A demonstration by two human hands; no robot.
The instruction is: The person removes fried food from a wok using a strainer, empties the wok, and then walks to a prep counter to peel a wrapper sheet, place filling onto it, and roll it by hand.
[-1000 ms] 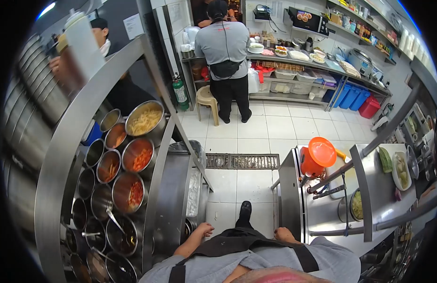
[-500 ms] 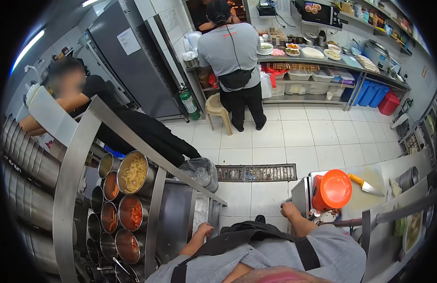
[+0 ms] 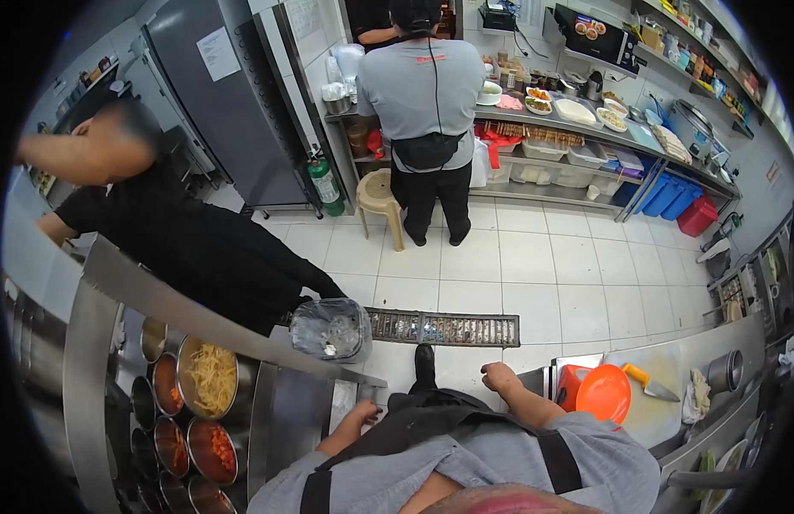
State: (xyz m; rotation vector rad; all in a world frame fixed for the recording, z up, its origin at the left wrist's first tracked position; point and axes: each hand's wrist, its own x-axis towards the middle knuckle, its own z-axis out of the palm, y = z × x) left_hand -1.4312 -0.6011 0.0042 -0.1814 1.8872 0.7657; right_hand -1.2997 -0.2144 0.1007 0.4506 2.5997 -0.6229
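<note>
My left hand (image 3: 364,413) hangs beside the steel ledge of the rack on the left. Its fingers are curled in, and nothing shows in them. My right hand (image 3: 500,377) is in the air over the floor, to the left of the steel counter (image 3: 574,367). Its fingers are loosely bent with nothing seen in them. Nearest to it on the counter is an orange-red container (image 3: 604,393) with a round top. Beyond that, a knife (image 3: 651,382) with a yellow handle lies on a pale cutting board (image 3: 649,415).
Steel pots of noodles (image 3: 211,381) and chopped orange food (image 3: 215,451) stand on the left. A lined bin (image 3: 332,330) sits beside a floor drain (image 3: 444,328). One co-worker (image 3: 418,94) stands at the far counter; another in black (image 3: 174,223) is at the left.
My right hand has come away from the edge of the steel counter and moved left. My view has shifted forward. The co-worker at left has raised an arm.
</note>
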